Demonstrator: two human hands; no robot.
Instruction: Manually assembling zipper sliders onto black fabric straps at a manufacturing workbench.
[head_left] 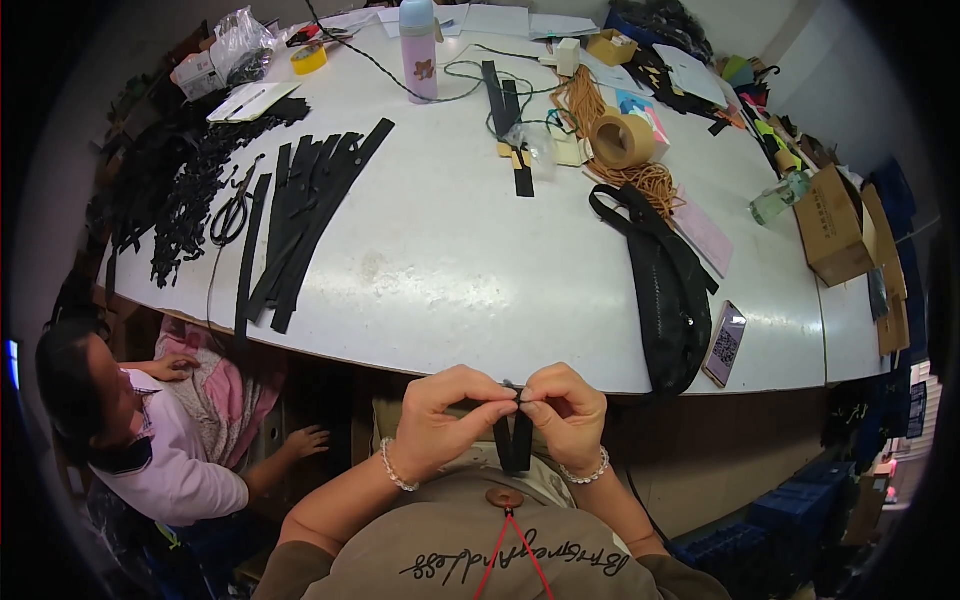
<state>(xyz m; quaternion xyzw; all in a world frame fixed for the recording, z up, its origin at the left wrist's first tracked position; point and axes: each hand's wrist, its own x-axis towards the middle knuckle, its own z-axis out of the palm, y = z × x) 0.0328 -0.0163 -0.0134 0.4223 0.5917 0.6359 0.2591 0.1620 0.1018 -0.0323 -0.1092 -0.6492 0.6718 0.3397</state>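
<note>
At lower centre, the left hand (445, 415) and right hand (567, 415) pinch a black strap (516, 455), fingers closed tight, its loop hanging below. It looks partway done, any join hidden; flat straps (310, 220) left on the worktop (450, 300) appear unworked.

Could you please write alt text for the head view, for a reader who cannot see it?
The person's left hand and right hand pinch a black strap that hangs in a loop, before a white table. On it lie black strips and scissors at left, a black bag and a phone at right. A co-worker is at lower left.
</note>
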